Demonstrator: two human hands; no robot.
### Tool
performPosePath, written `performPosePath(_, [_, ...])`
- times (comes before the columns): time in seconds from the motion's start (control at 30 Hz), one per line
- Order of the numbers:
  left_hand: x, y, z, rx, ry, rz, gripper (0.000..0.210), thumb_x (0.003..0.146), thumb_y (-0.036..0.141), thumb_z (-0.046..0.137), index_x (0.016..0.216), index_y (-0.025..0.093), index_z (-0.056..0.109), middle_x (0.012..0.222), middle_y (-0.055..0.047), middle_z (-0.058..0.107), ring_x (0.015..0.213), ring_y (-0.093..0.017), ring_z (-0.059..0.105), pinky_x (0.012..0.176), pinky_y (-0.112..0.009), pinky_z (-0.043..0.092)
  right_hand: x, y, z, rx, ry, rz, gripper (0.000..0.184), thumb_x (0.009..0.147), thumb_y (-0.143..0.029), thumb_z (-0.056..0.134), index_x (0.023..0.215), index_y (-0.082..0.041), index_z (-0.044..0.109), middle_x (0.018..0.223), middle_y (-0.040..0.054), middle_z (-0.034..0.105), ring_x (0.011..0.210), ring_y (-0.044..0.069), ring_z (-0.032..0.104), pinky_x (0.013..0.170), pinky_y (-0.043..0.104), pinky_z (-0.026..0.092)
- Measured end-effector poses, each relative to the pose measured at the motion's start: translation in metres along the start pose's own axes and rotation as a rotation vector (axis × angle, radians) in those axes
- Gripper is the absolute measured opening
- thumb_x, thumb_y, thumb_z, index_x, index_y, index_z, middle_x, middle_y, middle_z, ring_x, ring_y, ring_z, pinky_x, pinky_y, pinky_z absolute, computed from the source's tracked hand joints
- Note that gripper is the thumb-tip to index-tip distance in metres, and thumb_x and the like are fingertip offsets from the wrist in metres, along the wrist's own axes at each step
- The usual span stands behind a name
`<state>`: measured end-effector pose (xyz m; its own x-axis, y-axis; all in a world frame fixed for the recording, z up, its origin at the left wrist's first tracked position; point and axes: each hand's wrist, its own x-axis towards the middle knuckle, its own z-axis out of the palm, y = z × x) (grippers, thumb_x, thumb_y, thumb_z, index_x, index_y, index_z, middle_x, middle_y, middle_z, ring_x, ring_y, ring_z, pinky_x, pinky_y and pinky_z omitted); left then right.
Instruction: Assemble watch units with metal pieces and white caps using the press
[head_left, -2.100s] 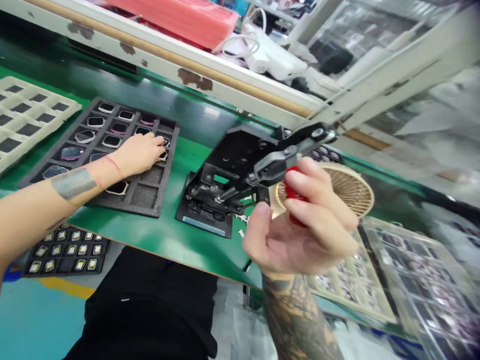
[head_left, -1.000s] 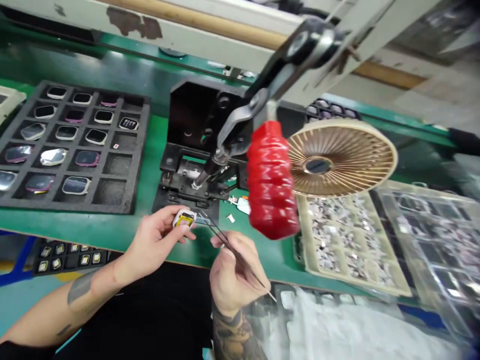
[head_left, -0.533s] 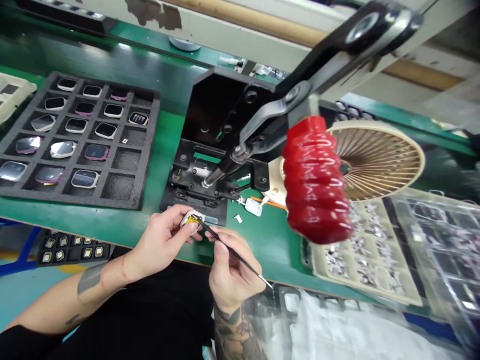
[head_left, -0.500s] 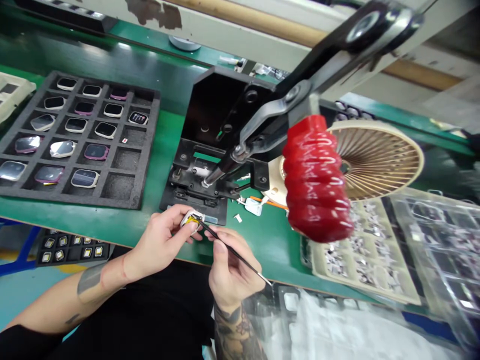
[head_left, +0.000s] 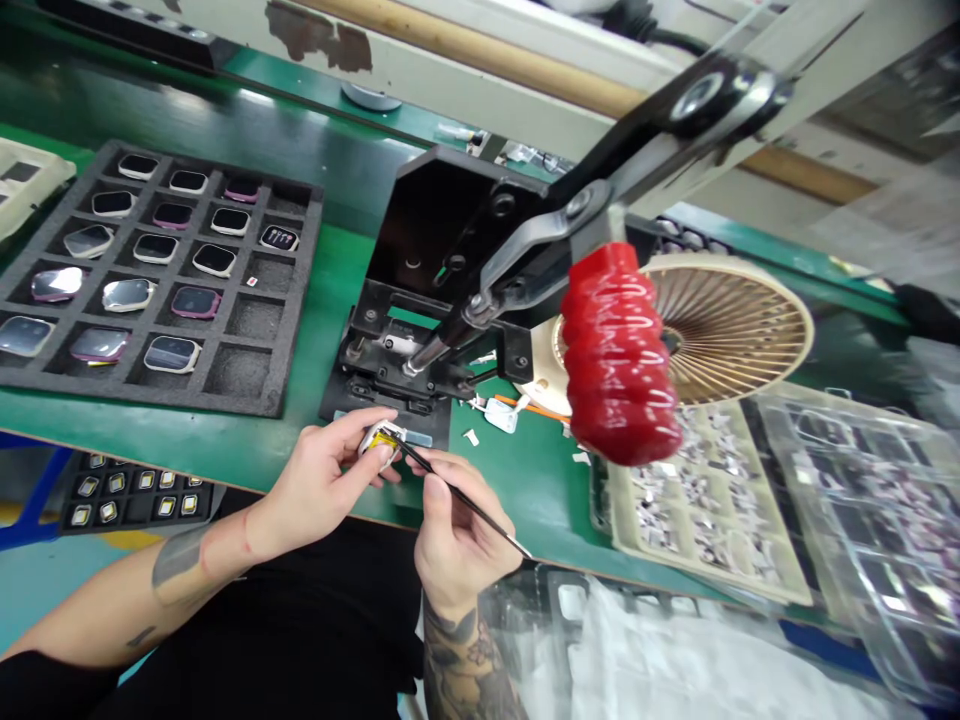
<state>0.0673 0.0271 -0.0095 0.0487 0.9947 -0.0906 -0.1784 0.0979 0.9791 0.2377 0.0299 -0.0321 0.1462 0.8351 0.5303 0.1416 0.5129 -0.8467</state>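
Note:
In my left hand (head_left: 322, 470) is a small white smartwatch case (head_left: 380, 440), pinched between thumb and fingers, with a yellow part showing inside it. My right hand (head_left: 461, 535) grips a thin dark pick-like tool (head_left: 480, 512) much like a pen. Its front end reaches the watch case, while the pale rear end sticks out past my palm. Exactly where the tip touches inside the case is too small to tell. Both hands are close together at the bench's front edge, just before the black base of a clamp press (head_left: 409, 370).
A red ribbed lever handle (head_left: 622, 360) hangs over the bench, right of my hands. To the left lies a grey foam tray (head_left: 270, 385) of watches. A beige fan (head_left: 739, 330), a compartment box of small parts (head_left: 787, 580) and clear plastic boxes (head_left: 847, 500) stand right.
The view has shifted slightly, so the lever handle, fan and boxes appear further left. Both hands keep their grip on the watch case and the tool, nearly unmoved.

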Motion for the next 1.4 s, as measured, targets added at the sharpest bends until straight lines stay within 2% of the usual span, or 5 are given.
performPosePath(0.83, [0.004,0.003,-0.006,-0.298,0.078,-0.017,0.054,0.110,0.057,0.073,0.143,0.015,0.074,0.110,-0.016,0.089,0.090,-0.029,0.090,0.077,-0.037,0.075,0.010,-0.005,-0.001,0.327,0.023,0.280,0.006,0.106,-0.028,0.079,0.109,-0.024,0.081,0.098,0.0045,0.082,0.076,0.018,0.080,0.067,0.031,0.068])
performPosePath(1.03, [0.003,0.000,-0.010,-0.131,0.117,-0.097,0.055,0.103,0.046,0.085,0.145,0.014,0.070,0.108,-0.015,0.089,0.089,-0.029,0.089,0.077,-0.036,0.075,0.041,-0.043,-0.095,0.313,0.045,0.174,0.034,0.101,-0.048,0.077,0.081,-0.026,0.062,0.054,-0.0048,0.052,0.045,0.015,0.053,0.045,0.029,0.049])
performPosePath(1.2, [-0.001,-0.006,-0.013,0.017,0.076,-0.058,0.063,0.105,0.051,0.081,0.157,0.018,0.065,0.112,-0.013,0.090,0.095,-0.029,0.089,0.082,-0.037,0.076,0.077,-0.047,-0.196,-0.432,0.847,-0.176,0.032,0.097,-0.050,0.080,0.085,-0.026,0.064,0.070,-0.0017,0.062,0.056,0.019,0.060,0.053,0.038,0.054])
performPosePath(1.3, [-0.001,-0.008,-0.014,0.135,-0.034,-0.040,0.050,0.106,0.055,0.078,0.139,0.018,0.077,0.114,-0.013,0.090,0.095,-0.029,0.089,0.080,-0.037,0.076,0.070,-0.030,-0.197,-0.611,1.031,-0.269,0.019,0.103,-0.041,0.079,0.104,-0.023,0.073,0.084,0.0015,0.071,0.066,0.020,0.069,0.065,0.038,0.058])
performPosePath(1.4, [-0.001,-0.011,-0.016,0.268,-0.081,0.024,0.038,0.107,0.055,0.074,0.124,0.022,0.082,0.113,-0.010,0.090,0.089,-0.026,0.088,0.077,-0.032,0.074,0.046,-0.012,-0.169,-0.745,0.729,-0.240,0.010,0.107,-0.030,0.075,0.114,-0.024,0.078,0.096,0.0048,0.077,0.076,0.021,0.074,0.072,0.038,0.061])
